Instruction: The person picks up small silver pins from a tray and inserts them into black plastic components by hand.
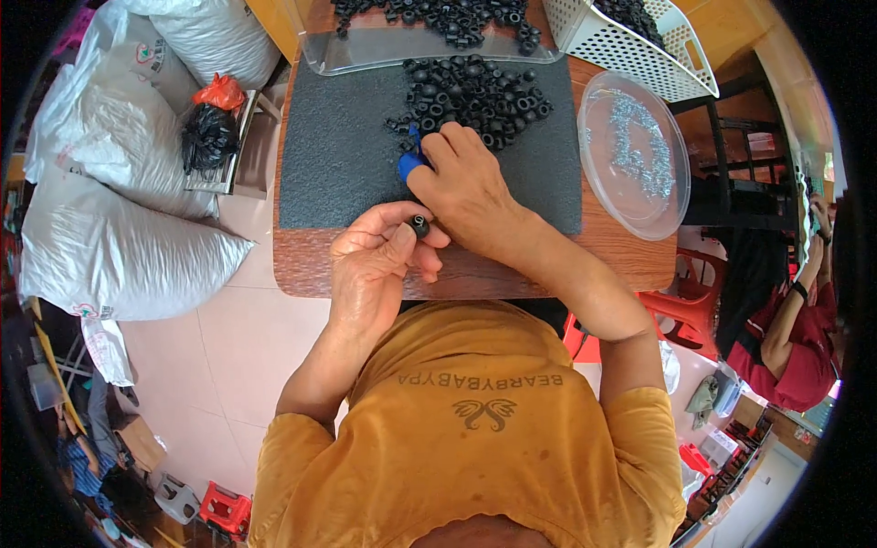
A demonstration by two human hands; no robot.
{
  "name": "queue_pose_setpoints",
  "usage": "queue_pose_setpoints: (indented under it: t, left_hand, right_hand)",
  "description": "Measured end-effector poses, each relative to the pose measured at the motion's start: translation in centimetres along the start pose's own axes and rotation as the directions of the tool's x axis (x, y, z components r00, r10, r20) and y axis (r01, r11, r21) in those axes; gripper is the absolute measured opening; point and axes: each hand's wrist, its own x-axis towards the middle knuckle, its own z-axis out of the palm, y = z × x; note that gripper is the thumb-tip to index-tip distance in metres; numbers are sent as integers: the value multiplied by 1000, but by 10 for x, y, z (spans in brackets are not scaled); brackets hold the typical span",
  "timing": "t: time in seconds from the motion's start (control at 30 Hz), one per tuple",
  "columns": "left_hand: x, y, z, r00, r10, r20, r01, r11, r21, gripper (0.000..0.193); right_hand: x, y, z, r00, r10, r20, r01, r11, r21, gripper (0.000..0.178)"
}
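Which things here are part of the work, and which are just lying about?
In use: small black rubber ring in left hand; right hand; pile of black rings; dark grey mat.
Lying about: white sacks; red stools.

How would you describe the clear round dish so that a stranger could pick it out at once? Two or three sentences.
Start at the dark grey mat covering the wooden table. Just off the mat's right edge lies a clear round plastic dish of small silvery metal pieces. Unlike the white slotted basket behind it, it is transparent, round and shallow.
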Motion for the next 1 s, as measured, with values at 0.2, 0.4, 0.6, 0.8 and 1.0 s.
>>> queue_pose_setpoints:
  t: [0.2,0.4,0.6,0.8,1.0]
  left_hand:
    - [1,4,-2,1000,5,17,-5,1000,12,20]
    - [2,6,-7,998,57,-36,-57,998,17,22]
    - [2,6,-10,995,91,-26,-90,995,36,23]
    - [6,0,11,993,72,-95,-68,997,43,21]
    - [10,-10,29,992,116,-56,-112,990,81,20]
  right_hand:
    - [-1,1,-5,999,-7,48,8,1000,-26,16]
    - [1,-7,-1,998,14,56,-7,994,-107,17]
    - [-8,-8,-9,993,105,53,-108,993,54,15]
    - [-25,-26,-37,925,348,-155,-291,908,302,24]
    - [-32,-35,-47,908,366,-204,-286,897,336,27]
